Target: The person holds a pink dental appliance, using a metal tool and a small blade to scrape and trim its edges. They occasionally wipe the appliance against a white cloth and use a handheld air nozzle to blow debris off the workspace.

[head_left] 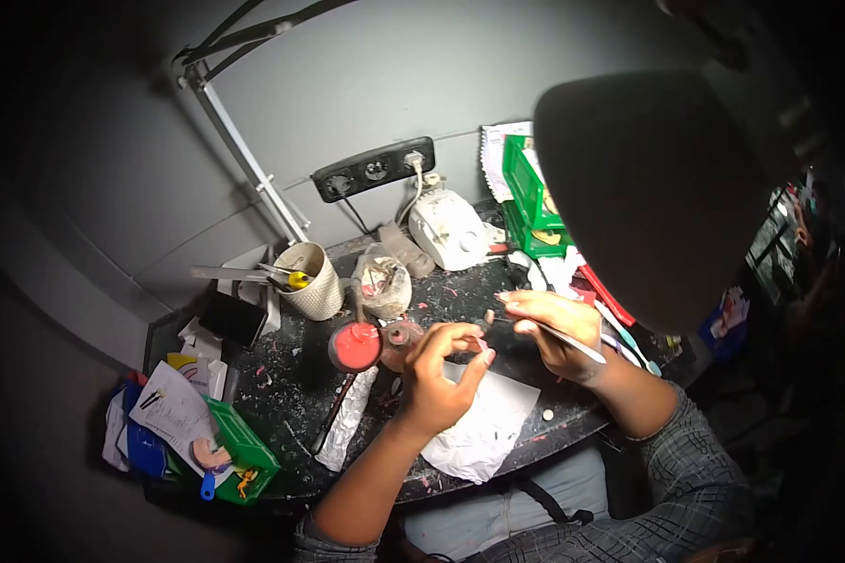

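Observation:
Over the white paper, my left hand pinches a small pink piece between thumb and fingertips. My right hand is closed around a thin pale metal hand tool, whose handle slants back across the palm. The tool's working end is too small to make out near the pink piece. Left of my left hand are a tub of red material and a small glass burner or bottle. A foil strip and a dark slim tool lie nearby.
A large dark lamp head hangs at upper right. Behind stand a white machine, a dusty container and a cup of tools. Green bins sit at the back right; another green bin is at the left edge.

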Motion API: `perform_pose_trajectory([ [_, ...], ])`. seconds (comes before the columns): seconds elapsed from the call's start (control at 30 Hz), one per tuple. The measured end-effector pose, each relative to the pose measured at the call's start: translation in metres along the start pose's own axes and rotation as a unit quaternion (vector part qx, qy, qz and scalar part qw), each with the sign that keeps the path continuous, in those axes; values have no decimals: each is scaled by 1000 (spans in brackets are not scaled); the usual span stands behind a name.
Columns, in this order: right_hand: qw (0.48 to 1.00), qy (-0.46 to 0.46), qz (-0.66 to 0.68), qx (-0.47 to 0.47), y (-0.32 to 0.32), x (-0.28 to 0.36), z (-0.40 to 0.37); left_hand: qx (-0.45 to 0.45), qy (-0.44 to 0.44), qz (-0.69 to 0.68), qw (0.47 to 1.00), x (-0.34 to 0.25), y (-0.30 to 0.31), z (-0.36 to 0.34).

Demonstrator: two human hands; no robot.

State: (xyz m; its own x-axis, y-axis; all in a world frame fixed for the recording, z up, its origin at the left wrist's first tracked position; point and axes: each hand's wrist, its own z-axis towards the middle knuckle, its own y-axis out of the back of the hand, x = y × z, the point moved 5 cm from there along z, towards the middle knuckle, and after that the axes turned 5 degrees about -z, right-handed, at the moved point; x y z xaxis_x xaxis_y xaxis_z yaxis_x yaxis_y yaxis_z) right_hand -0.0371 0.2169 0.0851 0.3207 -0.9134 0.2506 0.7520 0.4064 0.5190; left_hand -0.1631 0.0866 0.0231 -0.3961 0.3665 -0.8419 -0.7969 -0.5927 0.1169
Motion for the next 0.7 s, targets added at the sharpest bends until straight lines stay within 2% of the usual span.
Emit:
perform_pose_trajectory([
  [0.1,1000,-6,0,-7,-4,-1,-5,8,64,-67,996,8,2,-1],
  [0.27,1000,8,8,-22,-10,-4,-12,1,74,-110,991,5,4,2],
  [0.47,1000,-8,11,-27,-7,-3,-11,-10,58,-94,994,1,6,2],
  [0.7,998,42,13,-46,-13,-2,-16,-12,71,-91,993,6,7,0],
])
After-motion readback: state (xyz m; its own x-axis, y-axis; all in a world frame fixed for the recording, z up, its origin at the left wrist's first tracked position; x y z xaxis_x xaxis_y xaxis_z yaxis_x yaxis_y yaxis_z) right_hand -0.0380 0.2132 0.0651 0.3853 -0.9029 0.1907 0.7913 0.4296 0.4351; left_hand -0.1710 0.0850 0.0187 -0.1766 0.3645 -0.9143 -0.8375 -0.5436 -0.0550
